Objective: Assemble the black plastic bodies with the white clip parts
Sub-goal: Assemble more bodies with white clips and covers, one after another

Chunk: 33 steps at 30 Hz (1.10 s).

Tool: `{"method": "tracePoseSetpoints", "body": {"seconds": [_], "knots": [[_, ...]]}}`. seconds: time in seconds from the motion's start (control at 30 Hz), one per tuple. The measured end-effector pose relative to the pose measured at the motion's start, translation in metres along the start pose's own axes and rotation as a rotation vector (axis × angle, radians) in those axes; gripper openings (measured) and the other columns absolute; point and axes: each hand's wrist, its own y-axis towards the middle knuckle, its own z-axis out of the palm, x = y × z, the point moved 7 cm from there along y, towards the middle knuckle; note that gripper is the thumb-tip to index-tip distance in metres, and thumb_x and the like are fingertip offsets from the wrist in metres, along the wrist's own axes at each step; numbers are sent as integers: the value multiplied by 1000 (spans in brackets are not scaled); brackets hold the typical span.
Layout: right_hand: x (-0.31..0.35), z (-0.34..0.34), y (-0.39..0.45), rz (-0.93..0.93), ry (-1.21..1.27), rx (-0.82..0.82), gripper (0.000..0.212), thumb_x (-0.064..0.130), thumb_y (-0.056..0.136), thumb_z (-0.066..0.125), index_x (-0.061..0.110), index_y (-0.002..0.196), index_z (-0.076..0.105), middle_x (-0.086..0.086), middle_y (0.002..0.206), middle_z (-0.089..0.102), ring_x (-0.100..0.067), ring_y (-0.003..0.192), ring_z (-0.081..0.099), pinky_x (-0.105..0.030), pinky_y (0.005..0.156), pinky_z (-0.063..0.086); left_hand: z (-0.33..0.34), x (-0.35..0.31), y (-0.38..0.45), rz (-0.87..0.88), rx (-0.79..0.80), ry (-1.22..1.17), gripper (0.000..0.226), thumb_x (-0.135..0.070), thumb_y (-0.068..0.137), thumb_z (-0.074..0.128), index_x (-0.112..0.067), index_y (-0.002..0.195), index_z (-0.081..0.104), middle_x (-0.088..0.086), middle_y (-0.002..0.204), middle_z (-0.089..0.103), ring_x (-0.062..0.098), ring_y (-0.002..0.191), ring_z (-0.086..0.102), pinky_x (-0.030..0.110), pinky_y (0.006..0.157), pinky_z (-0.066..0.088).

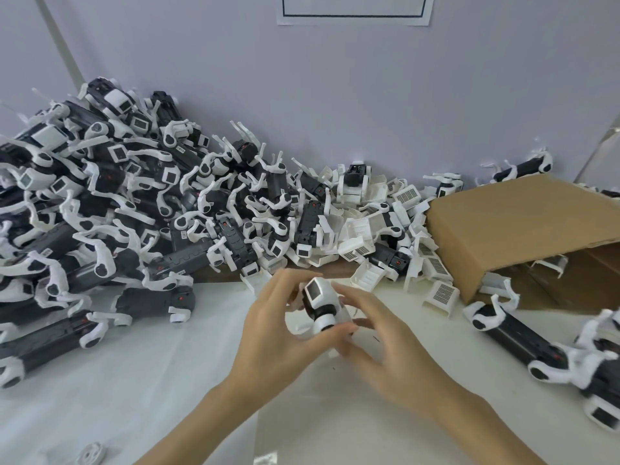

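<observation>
Both hands meet over the middle of the white table, holding one black plastic body with a white clip part [321,307] on its end. My left hand [278,330] grips it from the left and below. My right hand [379,347] closes on it from the right, fingers around the white end. The black body is mostly hidden between the fingers. A big heap of black bodies with white clips [110,203] fills the left. Loose white clip parts [396,236] lie piled at the back centre.
A brown cardboard box [516,229] lies on its side at the right, with white parts inside its opening. A few black bodies [523,337] lie in front of it at the right edge. A small white round part [90,456] sits at the near left. A wall stands behind.
</observation>
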Motion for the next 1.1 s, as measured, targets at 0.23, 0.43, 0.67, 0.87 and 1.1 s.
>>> {"method": "tracePoseSetpoints", "body": {"seconds": [0.23, 0.43, 0.67, 0.87, 1.1], "knots": [[-1, -4, -1, -43, 0, -44, 54, 1, 102, 56, 31, 146, 48, 11, 134, 64, -16, 124, 63, -25, 98, 51, 17, -22, -11, -15, 91, -30, 30, -63, 99, 54, -39, 117, 56, -17, 113, 57, 10, 111, 57, 12, 90, 41], [6, -21, 0, -77, -140, -152, 64, 18, 96, 75, 38, 151, 49, 11, 128, 58, -14, 128, 55, -16, 103, 42, 11, -6, 1, -223, 216, -413, 40, -51, 108, 42, -21, 121, 65, -2, 109, 69, 18, 103, 63, 18, 88, 48], [-2, -19, 3, 55, 77, -64, 60, 53, 87, 74, 45, 143, 53, 18, 133, 63, -6, 128, 57, -23, 107, 44, 8, 21, 1, -274, 105, -457, 43, -50, 95, 63, -15, 119, 68, 0, 105, 77, 11, 95, 70, 16, 82, 50], [6, -22, 2, -63, 45, -103, 44, 34, 100, 68, 46, 142, 60, 2, 121, 64, -21, 113, 64, -35, 105, 48, 11, 33, -5, -285, 108, -503, 44, -59, 93, 61, -24, 119, 69, 0, 103, 74, 9, 93, 68, 15, 80, 50], [4, -25, 1, 46, 93, -73, 38, 57, 99, 60, 52, 137, 61, 7, 101, 69, -21, 96, 69, -32, 96, 54, 14, 43, -9, -317, 64, -486, 52, -80, 90, 48, -41, 118, 69, -13, 101, 74, 6, 98, 68, 10, 86, 48]]}}
